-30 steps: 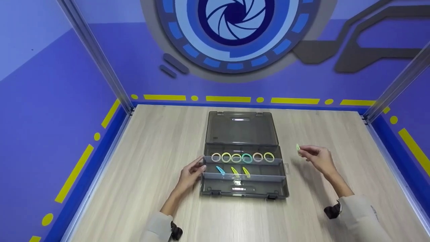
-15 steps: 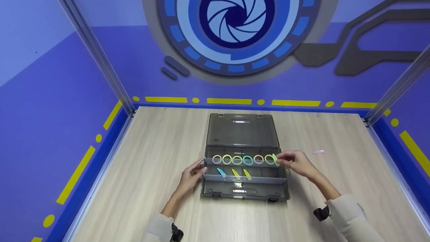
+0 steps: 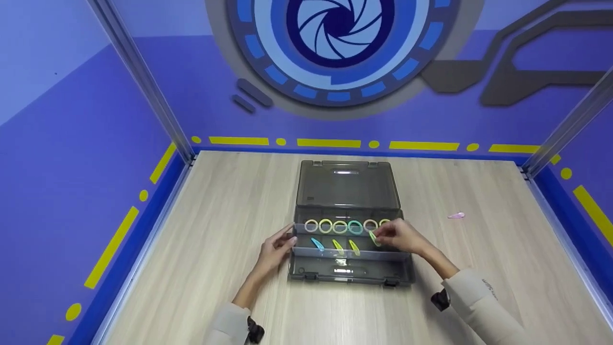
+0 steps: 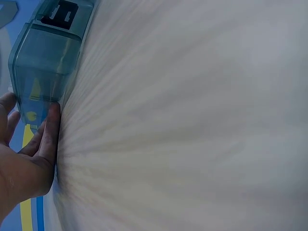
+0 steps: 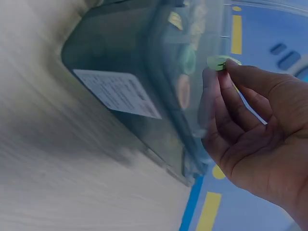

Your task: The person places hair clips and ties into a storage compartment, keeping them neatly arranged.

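A smoky translucent divided storage box (image 3: pixel 348 184) lies with its lid folded back on the table. At its left side, my left hand (image 3: pixel 272 254) rests its fingertips and thumb against the wall; the left wrist view shows fairly straight fingers (image 4: pixel 50 134) touching it. My right hand (image 3: pixel 404 236) pinches a light green snap hair clip (image 3: pixel 374 238) between thumb and fingertips, over the right part of the middle compartment. A blue hair clip (image 3: pixel 317 244) and two yellow hair clips, one yellow clip (image 3: pixel 354 247) nearest the hand, lie in that compartment. The right hand partly covers the rightmost hair tie.
A row of several hair ties, among them a teal hair tie (image 3: pixel 349 227), fills the rear compartment. A pink hair clip (image 3: pixel 457 215) lies on the wooden table (image 3: pixel 234 201) right of the box. Blue panels (image 3: pixel 167 100) enclose the table's back and sides.
My right hand has carried the green hair clip leftward from beyond the box to above the middle compartment, uncovering the pink clip. The left hand stays at the box's left side.
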A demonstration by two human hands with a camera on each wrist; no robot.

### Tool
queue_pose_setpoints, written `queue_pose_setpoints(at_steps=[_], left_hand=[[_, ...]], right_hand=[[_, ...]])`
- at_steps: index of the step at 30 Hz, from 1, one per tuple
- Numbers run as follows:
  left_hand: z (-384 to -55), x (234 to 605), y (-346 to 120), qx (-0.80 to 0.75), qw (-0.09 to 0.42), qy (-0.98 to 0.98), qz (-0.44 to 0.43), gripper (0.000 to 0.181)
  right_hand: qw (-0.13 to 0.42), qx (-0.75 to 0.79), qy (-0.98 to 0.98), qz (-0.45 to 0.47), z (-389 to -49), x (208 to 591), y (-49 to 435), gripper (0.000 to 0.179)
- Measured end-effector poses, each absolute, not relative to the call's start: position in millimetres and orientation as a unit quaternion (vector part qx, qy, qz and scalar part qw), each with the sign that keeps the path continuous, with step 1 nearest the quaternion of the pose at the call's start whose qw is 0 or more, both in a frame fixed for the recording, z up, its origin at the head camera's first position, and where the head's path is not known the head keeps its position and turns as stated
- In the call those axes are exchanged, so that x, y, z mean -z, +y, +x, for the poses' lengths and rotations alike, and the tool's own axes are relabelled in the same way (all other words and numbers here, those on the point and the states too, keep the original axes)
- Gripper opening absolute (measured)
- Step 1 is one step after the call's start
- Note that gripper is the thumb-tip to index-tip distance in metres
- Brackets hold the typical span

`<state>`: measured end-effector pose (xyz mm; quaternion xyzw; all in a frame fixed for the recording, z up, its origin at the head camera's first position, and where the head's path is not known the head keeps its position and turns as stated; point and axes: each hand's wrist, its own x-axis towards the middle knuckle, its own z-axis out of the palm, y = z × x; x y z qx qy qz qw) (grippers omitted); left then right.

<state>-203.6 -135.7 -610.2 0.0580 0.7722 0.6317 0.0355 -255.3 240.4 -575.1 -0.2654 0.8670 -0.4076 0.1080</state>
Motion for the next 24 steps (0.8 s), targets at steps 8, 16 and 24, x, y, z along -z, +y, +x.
queue_pose_setpoints(at_steps=[8,16,24], left_hand=[[-208,623,-135,-0.637,0.027,0.768,0.053,0.047],[-205,611,-135,-0.638,0.038,0.767,0.053,0.048],[-205,609,-136,-0.636,0.046,0.769,0.049,0.048]], right_hand=[[0.131,0.378,0.887,-0.230,-253,585,226,0.006],[0.133,0.343,0.910,-0.193,-253,589,218,0.006],[0.128,0.334,0.921,-0.153,-254,592,214,0.008]])
